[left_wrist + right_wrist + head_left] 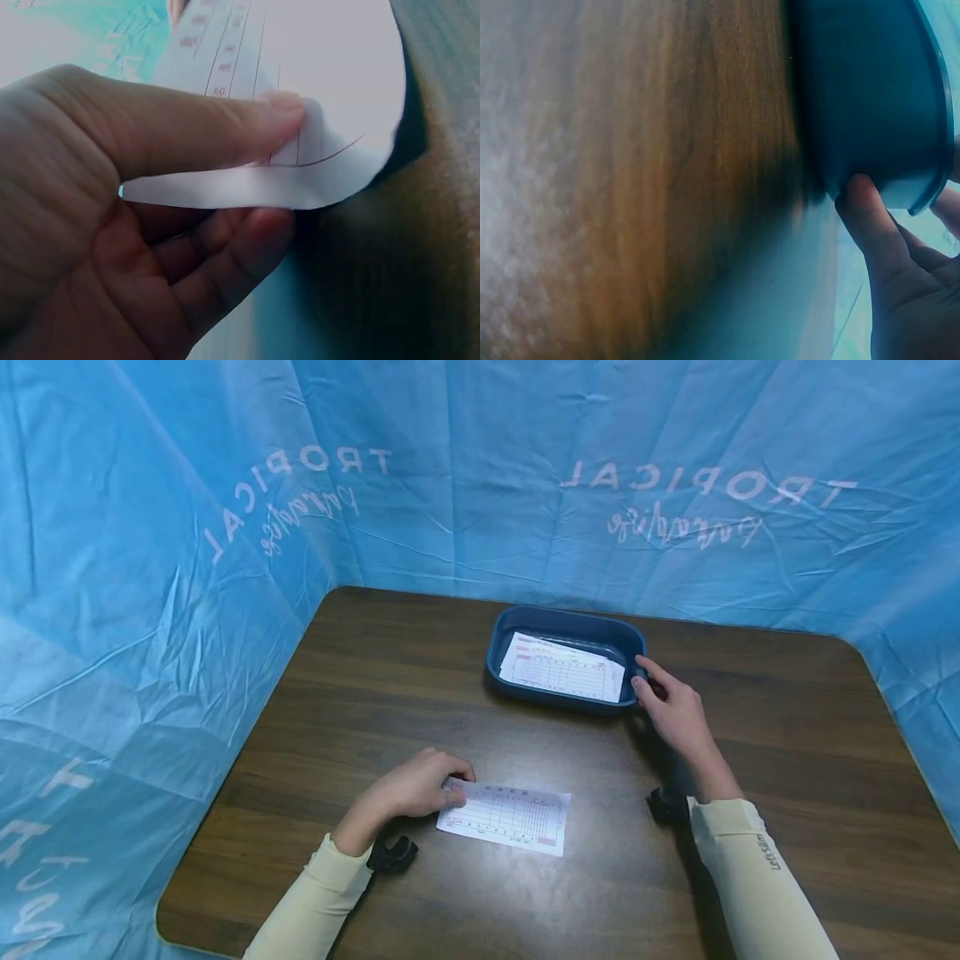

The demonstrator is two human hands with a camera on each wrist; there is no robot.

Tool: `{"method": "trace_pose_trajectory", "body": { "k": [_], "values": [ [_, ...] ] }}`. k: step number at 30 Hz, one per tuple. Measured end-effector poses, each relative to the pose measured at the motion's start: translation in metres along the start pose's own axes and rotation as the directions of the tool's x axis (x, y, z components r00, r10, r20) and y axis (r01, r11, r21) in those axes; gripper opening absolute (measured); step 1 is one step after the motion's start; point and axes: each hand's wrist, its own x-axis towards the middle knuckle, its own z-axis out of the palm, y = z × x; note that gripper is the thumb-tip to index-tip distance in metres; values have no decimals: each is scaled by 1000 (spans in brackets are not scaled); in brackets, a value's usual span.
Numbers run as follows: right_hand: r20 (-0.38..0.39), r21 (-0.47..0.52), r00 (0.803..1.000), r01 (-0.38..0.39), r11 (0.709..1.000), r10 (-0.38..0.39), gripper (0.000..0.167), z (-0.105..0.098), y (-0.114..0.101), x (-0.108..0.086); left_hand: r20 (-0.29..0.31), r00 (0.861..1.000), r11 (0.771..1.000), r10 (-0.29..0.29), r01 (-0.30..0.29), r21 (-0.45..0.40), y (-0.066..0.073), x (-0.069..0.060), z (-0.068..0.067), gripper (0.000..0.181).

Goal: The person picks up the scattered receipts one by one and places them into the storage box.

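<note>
My left hand (420, 783) pinches a printed paper form (513, 818) by its left end. In the left wrist view, the thumb (262, 124) presses on the ruled face of the sheet (330, 75), with fingers underneath and the near edge curving. Farther back on the table stands a dark blue plastic tray (551, 697), holding a small pile of similar printed forms (562, 670). At the tray's right end, my right hand (684, 718) grips the wall. The right wrist view has a thumb against the outer wall (874, 97); the other fingers are partly cut off.
The brown wood-grain table (375, 693) has rounded corners. Blue curtains (480, 485) with mirrored white lettering hang behind it and along its left side. A black wrist device (393, 855) sits by the left cuff, another (666, 807) by the right.
</note>
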Motion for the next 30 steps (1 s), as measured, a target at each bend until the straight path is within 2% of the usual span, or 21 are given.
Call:
{"method": "trace_pose_trajectory", "body": {
  "k": [6, 17, 21, 30],
  "values": [
    [0, -6, 1000, -9, 1000, 9, 60, -2, 0, -1, 20, 1000, 1000, 14, -14, -26, 1, -2, -9, 14],
    [10, 0, 1000, -9, 1000, 9, 60, -2, -1, -1, 43, 998, 997, -48, 51, -60, 5, -3, -30, 19],
    [14, 12, 1000, -14, 1000, 14, 60, -2, -2, -1, 33, 997, 996, -65, 67, -53, 7, -2, -36, 23],
    [18, 29, 1000, -18, 999, 17, 61, -1, -2, -1, 16, 998, 997, -61, 61, -50, 11, -2, -44, 24]
  ]
}}
